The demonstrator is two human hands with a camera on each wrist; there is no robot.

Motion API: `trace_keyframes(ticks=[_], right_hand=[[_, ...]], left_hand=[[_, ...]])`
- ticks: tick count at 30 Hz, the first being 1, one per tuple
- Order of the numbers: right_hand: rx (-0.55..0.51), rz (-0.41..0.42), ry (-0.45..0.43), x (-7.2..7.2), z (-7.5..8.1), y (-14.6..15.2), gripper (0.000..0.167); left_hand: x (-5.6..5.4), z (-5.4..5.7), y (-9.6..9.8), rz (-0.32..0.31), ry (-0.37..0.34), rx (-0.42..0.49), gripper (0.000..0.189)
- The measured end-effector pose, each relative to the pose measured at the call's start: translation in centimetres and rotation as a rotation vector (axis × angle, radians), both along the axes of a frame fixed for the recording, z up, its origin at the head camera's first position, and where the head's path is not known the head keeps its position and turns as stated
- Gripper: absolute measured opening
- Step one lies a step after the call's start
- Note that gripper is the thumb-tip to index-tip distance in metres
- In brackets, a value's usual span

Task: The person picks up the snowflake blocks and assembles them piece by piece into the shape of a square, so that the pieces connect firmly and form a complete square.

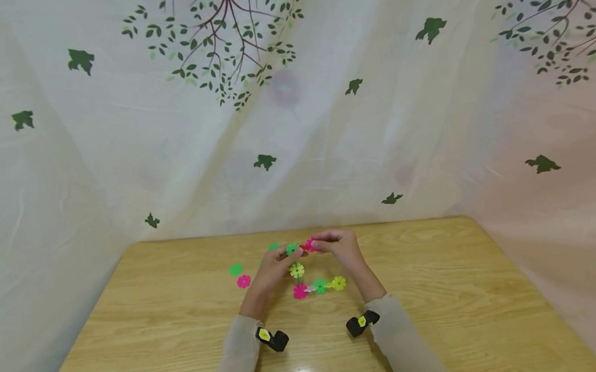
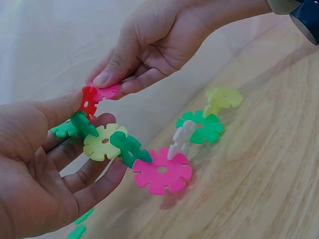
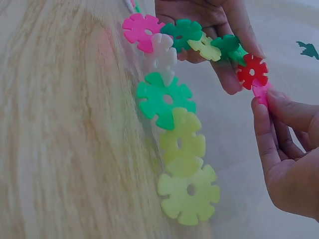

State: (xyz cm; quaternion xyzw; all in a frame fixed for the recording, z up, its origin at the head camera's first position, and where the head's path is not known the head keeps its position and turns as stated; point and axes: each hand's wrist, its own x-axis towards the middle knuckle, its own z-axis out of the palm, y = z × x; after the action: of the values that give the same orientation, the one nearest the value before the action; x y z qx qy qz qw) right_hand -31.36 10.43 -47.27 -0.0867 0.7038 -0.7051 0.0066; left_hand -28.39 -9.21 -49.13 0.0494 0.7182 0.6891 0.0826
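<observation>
Pale sleeves [image 1: 239, 349] reach across the wooden table [image 1: 460, 313]. The left hand [image 1: 271, 270] grips the flower-disc chain [image 2: 164, 185] by its red disc [image 3: 243, 75], and the right hand [image 1: 342, 248] pinches a pink disc [image 3: 260, 93] against it; the chain trails down toward the table. Joining these two discs seems the step in hand; the next move likely calls for aligned slots and a gentle push. No container shows; loose discs [image 1: 244, 281] lie beside the left hand.

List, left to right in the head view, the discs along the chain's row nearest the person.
Corner pink disc → white disc → green disc → edge-on yellow disc → end yellow disc.
</observation>
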Motion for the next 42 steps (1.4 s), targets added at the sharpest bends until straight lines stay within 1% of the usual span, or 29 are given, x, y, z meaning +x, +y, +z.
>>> trace_keyframes(ticks=[2, 5, 9, 12, 17, 22, 26, 27, 30, 35, 38, 42], right_hand=[[0.016, 0.029, 0.009, -0.1, 0.0, 0.0, 0.026], [0.039, 0.066, 0.033, -0.1, 0.1, -0.1, 0.026], [0.073, 0.111, 0.029, 0.1, 0.2, -0.2, 0.023], [0.125, 0.149, 0.007, 0.4, 0.2, -0.2, 0.022], [0.215, 0.226, -0.016, 1.3, 0.4, 0.1, 0.024], [0.287, 0.286, -0.017, 1.8, 1.1, 0.2, 0.025], [0.36, 0.329, -0.003, 1.7, 2.0, 0.2, 0.03], [0.372, 0.341, 0.004, 1.6, 2.2, 0.2, 0.031], [0.406, 0.367, 0.035, 0.1, 2.3, -0.2, 0.033], [0.481, 0.396, 0.075, -2.0, 1.7, -0.8, 0.028], [0.543, 0.425, 0.137, -3.0, 1.0, -1.6, 0.024], [0.609, 0.455, 0.236, -4.2, -0.1, -2.8, 0.021]], left_hand=[[0.0, 0.2, -0.3, -0.004, -0.001, -0.023, 0.035], [0.2, 0.6, -0.8, -0.009, -0.006, -0.033, 0.036], [0.7, 0.9, -1.1, -0.017, -0.012, -0.039, 0.036], [1.3, 0.8, -1.3, -0.038, -0.023, -0.034, 0.037], [2.3, 0.2, -1.9, -0.084, -0.056, -0.019, 0.037], [3.1, 0.1, -2.6, -0.09, -0.073, -0.054, 0.04], [3.8, 0.3, -3.2, -0.1, -0.081, -0.079, 0.045], [4.0, 0.4, -3.4, -0.105, -0.081, -0.081, 0.046], [3.9, 0.3, -4.0, -0.11, -0.083, -0.07, 0.047], [3.9, -0.3, -4.5, -0.131, -0.11, -0.032, 0.049], [4.0, -0.7, -4.5, -0.138, -0.126, -0.006, 0.05], [4.1, -0.9, -4.7, -0.139, -0.135, -0.003, 0.048]])
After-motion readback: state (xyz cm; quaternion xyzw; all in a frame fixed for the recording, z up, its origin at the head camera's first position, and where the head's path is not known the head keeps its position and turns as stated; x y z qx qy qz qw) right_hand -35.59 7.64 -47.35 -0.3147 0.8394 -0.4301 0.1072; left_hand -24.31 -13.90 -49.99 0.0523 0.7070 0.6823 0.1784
